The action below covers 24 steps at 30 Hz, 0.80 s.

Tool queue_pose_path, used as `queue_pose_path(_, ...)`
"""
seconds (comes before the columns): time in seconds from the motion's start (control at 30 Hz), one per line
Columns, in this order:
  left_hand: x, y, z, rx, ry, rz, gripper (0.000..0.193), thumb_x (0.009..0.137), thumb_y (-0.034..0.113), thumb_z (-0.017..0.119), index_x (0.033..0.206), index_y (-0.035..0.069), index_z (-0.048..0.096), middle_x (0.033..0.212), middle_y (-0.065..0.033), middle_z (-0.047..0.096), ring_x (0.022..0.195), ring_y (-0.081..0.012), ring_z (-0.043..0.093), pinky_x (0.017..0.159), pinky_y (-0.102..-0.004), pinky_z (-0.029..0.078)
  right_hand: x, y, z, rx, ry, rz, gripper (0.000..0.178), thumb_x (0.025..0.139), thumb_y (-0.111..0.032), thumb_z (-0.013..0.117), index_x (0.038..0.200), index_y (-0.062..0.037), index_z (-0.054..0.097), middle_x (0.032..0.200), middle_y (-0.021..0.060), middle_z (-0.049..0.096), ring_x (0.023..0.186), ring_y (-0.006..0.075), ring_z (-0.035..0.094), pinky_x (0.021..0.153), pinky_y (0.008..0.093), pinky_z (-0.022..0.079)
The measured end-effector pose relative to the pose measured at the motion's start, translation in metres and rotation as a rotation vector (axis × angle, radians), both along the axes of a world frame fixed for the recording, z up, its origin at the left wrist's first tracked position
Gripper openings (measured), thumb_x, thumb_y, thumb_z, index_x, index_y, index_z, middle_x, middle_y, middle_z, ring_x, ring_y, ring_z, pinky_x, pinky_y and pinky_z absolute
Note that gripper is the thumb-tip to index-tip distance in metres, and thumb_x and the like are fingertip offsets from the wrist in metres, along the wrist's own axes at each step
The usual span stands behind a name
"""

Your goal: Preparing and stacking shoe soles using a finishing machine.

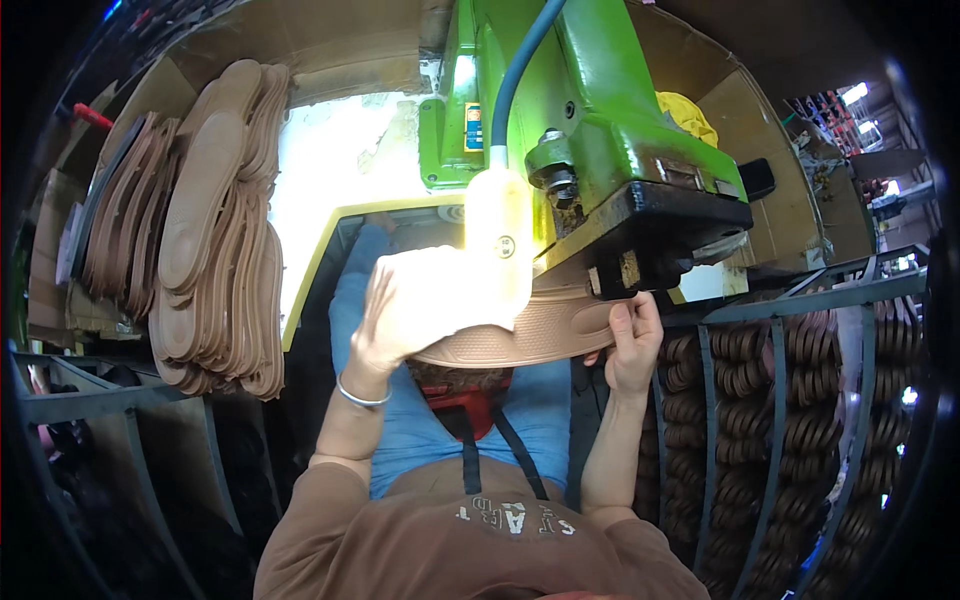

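Observation:
A tan shoe sole (545, 332) with a textured face is held crosswise above my lap. My left hand (415, 300) is closed on its left end; the fingers are partly washed out by lamp glare. At the other end my right hand (634, 340) pinches the sole between thumb and fingers. Its upper edge lies right under the dark head (665, 235) of a green machine (610, 120); I cannot tell whether they touch. A glowing lamp (500, 235) on a blue cable hangs in front of my left hand, hiding part of it.
Tall piles of tan soles (225, 230) stand on the left of the table. Cardboard panels (340, 50) wall the back and sides. A yellow cloth or bag (688, 118) lies behind the machine. Metal racks (775, 400) with many brown soles stand at right; another rack (100, 403) is at left.

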<state>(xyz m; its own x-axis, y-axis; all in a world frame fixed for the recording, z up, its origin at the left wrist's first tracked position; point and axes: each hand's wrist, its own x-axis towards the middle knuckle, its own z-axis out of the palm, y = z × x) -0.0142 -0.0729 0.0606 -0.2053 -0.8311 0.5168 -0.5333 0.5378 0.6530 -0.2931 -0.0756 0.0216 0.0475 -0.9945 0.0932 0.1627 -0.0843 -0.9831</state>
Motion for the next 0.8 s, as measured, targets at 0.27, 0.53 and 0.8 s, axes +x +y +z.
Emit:
queue_pose_path(0.27,0.021,0.042,-0.036,0.233,0.107,0.264,0.040,0.053,0.024,0.089,0.066,0.002,0.059,0.059,-0.0080,0.061,0.051,-0.0150,0.060,0.052,-0.0263,0.048,0.040,0.004,-0.003,0.169,-0.030,0.131,0.030,0.084,-0.009,0.067,0.102,0.0032,0.048,0.073,0.0108,0.064,0.048,0.0067,0.056,0.036,0.0182,0.042)
queue_pose_path(0.53,-0.055,0.102,-0.116,0.445,0.350,0.283,0.040,0.066,0.027,0.084,0.062,0.003,0.052,0.060,-0.0025,0.054,0.055,-0.0098,0.048,0.053,-0.0254,0.041,0.054,-0.016,0.001,0.047,-0.092,0.114,0.064,0.066,0.002,0.080,0.115,0.0040,0.040,0.099,0.0130,0.063,0.075,0.0126,0.065,0.060,0.0206,0.054)
queue_pose_path(0.8,-0.050,0.100,-0.108,0.248,0.468,0.240,0.033,0.079,0.029,0.073,0.090,0.000,0.063,0.079,-0.0093,0.064,0.068,-0.0165,0.060,0.060,-0.0282,0.048,0.044,0.000,0.029,-0.432,0.744,0.183,0.039,0.065,-0.016,0.084,0.089,0.0033,0.060,0.087,0.0054,0.061,0.071,0.0128,0.057,0.062,0.0267,0.047)
